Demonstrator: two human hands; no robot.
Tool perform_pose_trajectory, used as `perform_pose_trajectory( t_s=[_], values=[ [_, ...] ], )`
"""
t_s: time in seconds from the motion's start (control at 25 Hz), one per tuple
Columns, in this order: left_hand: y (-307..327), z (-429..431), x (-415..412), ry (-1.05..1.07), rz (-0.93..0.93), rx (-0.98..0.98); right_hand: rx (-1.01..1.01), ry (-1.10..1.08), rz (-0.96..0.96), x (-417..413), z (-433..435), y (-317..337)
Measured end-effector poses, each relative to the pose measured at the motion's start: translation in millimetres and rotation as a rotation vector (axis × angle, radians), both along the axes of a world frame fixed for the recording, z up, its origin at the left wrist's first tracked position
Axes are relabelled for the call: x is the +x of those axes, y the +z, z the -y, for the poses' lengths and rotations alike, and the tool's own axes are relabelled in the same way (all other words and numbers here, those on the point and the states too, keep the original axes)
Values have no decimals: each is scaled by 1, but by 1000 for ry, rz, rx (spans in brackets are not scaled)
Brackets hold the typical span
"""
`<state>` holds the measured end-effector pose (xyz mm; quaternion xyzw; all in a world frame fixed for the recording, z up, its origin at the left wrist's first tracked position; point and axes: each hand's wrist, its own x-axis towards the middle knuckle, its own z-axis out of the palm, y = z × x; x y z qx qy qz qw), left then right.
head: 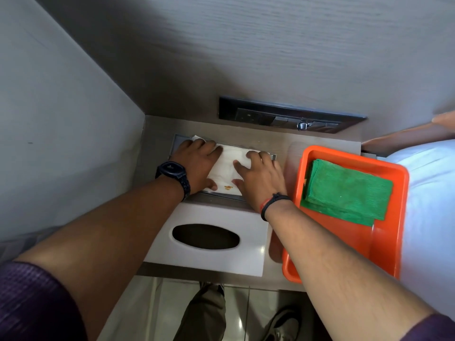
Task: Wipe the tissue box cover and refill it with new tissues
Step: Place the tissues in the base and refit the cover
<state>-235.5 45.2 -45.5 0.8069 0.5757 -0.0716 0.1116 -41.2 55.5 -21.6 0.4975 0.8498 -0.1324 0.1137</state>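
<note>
A white pack of tissues (227,166) lies in a metal-rimmed recess (272,156) set into the wooden shelf. My left hand (197,163) lies flat on the pack's left end and my right hand (261,178) lies flat on its right end, fingers spread. The white tissue box cover (248,252), with a dark oval slot, lies flat on the shelf just in front of the recess, under my forearms. A folded green cloth (347,190) rests in the orange tray.
The orange tray (384,244) sits at the shelf's right, overhanging the front edge. A dark socket panel (290,115) is on the back wall. A grey wall closes the left side. White bedding (430,205) lies to the right. My shoes and tiled floor show below.
</note>
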Motion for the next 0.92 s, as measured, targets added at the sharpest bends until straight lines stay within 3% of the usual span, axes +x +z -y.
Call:
perform_pose_trajectory(
  t_s=[0.12,0.28,0.36,0.44,0.56,0.68,0.76,0.92],
  values=[
    [8,7,1,93,72,-36,58,-103,-130,2,5,14],
    [37,45,7,635,323,-48,-29,-397,-320,12,26,40],
    [48,75,11,949,470,-61,-121,-558,-309,19,45,48],
    [52,105,17,1245,504,-121,-217,-657,-241,25,67,47],
    [47,138,21,1507,518,-276,-440,-770,-183,29,96,38],
    [45,150,20,1481,612,-348,-598,-870,-211,31,116,30],
    [53,152,23,1397,596,-289,-529,-931,-263,33,125,32],
    [88,130,27,1280,357,-26,-296,-1052,-454,30,124,57]
  ],
)
